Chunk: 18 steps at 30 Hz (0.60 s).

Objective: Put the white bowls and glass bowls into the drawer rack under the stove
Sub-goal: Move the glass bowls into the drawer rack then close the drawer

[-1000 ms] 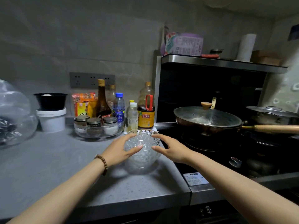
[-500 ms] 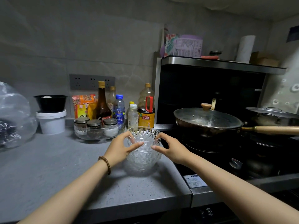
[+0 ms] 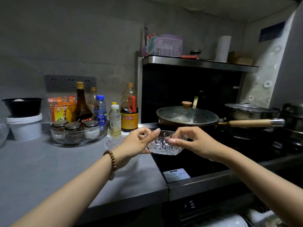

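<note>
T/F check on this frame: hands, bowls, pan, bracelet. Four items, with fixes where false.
1. Both hands hold one glass bowl. True: the left hand and right hand pinch the rim of the glass bowl.
2. The pan on the stove is uncovered. False: the pan has a glass lid on it.
3. Another bowl sits on the counter. True: a second glass bowl sits on the counter, behind the left wrist.
4. The bead bracelet is on the right wrist. False: the bead bracelet is on the left wrist.
</note>
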{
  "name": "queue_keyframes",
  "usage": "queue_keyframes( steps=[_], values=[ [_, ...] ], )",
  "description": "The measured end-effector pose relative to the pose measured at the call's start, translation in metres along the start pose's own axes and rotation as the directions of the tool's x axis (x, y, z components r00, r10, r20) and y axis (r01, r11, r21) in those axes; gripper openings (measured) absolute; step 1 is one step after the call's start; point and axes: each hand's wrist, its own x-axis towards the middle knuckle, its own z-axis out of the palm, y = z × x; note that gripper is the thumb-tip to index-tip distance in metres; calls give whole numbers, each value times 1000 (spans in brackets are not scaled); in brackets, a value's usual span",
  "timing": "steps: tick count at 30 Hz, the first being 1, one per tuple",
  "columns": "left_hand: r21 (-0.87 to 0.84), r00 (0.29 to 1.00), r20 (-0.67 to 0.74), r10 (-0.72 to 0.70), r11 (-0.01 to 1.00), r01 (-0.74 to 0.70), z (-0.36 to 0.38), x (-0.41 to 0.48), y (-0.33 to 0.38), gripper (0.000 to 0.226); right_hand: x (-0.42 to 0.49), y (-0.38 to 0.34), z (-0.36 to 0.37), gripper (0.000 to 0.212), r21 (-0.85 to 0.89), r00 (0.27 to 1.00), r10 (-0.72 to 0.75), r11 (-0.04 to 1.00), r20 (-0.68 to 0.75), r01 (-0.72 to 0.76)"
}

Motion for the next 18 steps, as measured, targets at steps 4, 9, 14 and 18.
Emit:
queue_keyframes(
  steps=[4,9,14,18],
  values=[
    [6,987,152,-50,999,50,56,9,-2,58,-47,25,-30,28,137,997,69,988,17,-71],
    [-11,964,253,-86,996,92,135,18,-18,56,-106,59,-59,21,314,978,209,929,-7,-196],
    [-60,922,354,-156,980,189,205,22,-45,40,-156,96,-78,21,332,936,351,885,-14,-326],
    [84,881,420,-217,976,201,242,26,-76,49,-185,129,-85,23,375,890,455,821,23,-430]
  ],
)
